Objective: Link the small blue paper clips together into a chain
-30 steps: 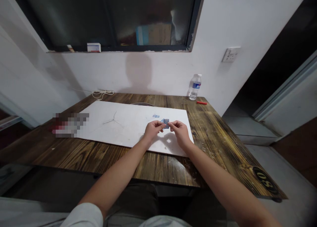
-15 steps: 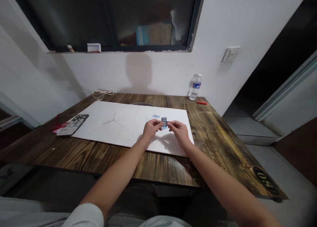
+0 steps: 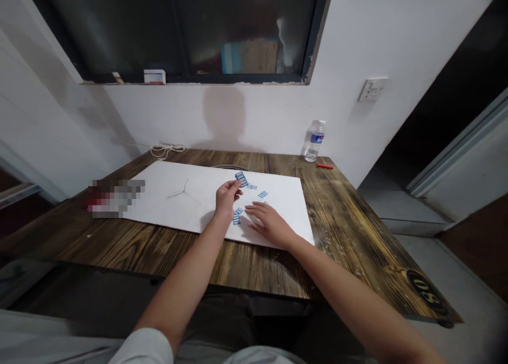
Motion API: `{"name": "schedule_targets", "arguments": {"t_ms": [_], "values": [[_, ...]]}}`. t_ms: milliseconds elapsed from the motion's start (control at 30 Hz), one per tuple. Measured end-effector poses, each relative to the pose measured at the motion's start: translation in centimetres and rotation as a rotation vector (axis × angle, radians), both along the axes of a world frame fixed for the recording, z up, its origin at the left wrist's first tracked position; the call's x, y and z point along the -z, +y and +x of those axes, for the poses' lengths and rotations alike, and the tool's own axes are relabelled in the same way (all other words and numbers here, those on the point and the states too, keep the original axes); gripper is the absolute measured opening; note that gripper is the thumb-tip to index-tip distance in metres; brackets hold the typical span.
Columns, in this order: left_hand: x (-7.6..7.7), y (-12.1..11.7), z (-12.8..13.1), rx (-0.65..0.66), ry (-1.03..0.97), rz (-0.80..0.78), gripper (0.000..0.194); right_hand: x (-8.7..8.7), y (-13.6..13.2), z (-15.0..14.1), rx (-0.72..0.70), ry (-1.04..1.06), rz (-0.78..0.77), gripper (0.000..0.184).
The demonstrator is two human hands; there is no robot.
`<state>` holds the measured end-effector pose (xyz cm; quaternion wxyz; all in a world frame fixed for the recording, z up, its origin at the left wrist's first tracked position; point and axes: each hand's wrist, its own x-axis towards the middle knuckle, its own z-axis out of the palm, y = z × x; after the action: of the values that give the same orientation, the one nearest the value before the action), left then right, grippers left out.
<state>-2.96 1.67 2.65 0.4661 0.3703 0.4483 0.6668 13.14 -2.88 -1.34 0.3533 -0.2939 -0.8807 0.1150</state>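
Observation:
My left hand (image 3: 226,199) pinches a small blue rectangular piece with light stripes (image 3: 241,179) between thumb and fingertips, held up over a white board (image 3: 206,194). To the right and nearer me, my right hand (image 3: 270,224) hovers low over or rests on the board, fingers stretched out and nothing seen in them. Around the hands, several small blue ladder-like shapes show on the board, one beyond the hands (image 3: 262,194) and others between them (image 3: 237,216). Whether these are flat pieces or drawn marks I cannot tell. Part of one is hidden by my right fingers.
The board lies on a dark wooden table (image 3: 349,247). A thin three-armed line figure (image 3: 183,191) marks its left half. At the back right stand a water bottle (image 3: 315,142) and a red pen-like stick (image 3: 325,166). A white cable (image 3: 166,150) lies at the back left.
Both hands were together on the striped piece. My right hand has let go and opened, moving nearer me; my left hand has carried the piece left and away, uncovering blue shapes.

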Motion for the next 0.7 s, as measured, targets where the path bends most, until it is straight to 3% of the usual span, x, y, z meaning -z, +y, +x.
{"name": "schedule_targets", "arguments": {"t_ms": [133,300,700], "values": [[-0.2,0.2,-0.4,-0.027,-0.039,0.004,0.032,0.1,-0.7,-1.0,-0.056,-0.238,0.023,0.054],[-0.1,0.2,-0.4,-0.024,-0.038,0.015,0.032,0.6,-1.2,-1.8,-0.092,-0.351,0.012,0.070],[0.1,0.3,-0.4,-0.010,-0.043,0.015,0.032,0.3,-1.5,-1.5,-0.120,-0.358,0.006,0.056]]}}
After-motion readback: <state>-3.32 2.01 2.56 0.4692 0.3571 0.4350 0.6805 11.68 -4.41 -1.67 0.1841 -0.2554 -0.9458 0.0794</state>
